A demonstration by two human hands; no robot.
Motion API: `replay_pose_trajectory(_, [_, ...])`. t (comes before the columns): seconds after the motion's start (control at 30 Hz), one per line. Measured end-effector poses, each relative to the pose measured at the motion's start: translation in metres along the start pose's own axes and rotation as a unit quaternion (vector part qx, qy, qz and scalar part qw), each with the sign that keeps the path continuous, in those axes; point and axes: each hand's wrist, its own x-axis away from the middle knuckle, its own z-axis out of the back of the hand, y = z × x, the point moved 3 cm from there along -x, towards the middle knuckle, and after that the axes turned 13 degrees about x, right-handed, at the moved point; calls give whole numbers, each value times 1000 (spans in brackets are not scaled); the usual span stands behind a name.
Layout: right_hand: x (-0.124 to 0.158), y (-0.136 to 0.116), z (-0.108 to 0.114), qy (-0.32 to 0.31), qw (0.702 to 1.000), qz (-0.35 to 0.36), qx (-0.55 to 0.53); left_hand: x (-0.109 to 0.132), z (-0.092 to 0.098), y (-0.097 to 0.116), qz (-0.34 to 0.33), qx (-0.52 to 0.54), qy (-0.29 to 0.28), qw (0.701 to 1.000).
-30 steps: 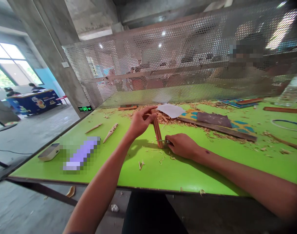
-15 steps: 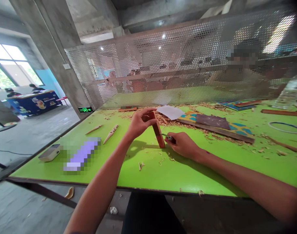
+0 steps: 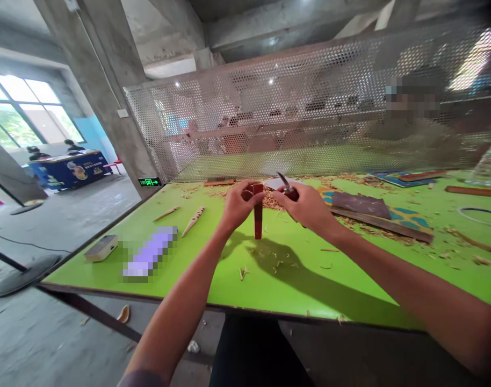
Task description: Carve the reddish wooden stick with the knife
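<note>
The left hand [image 3: 241, 205] grips a red wooden stick [image 3: 258, 214] upright above the green table [image 3: 189, 269]. The right hand [image 3: 308, 207] closes on a small knife [image 3: 289, 188], blade up, just beside the stick. If the blade slips, it could cut the left hand. The fingers hide the stick's top, so I cannot see the cut. Shavings [image 3: 272, 201] lie at twelve o'clock, sandpaper [image 3: 360, 204] at two o'clock.

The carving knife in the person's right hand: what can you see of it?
This small carving knife has a dark red handle, mostly wrapped in the fingers of the right hand. Its short, narrow metal blade tilts upward and away from the person, the tip touching nothing. The knife is held in the air above a green table.
</note>
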Motion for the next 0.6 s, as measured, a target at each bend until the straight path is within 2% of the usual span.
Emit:
replay_pose_trajectory(0.17, [-13,-21,-12,47,999,14,-15,0,-4,-5,9,26,-40,999])
replay_pose_trajectory(0.3, [-7,-15,-23,79,997,14,-11,1,-4,-3,-1,-10,-52,999])
replay_pose_trajectory(0.47, [2,-11,-23,126,991,33,17,4,-8,2,-9,-31,-61,998])
replay_pose_trajectory(0.6, [7,-13,-23,140,989,44,12,4,-9,2,-17,-45,-63,997])
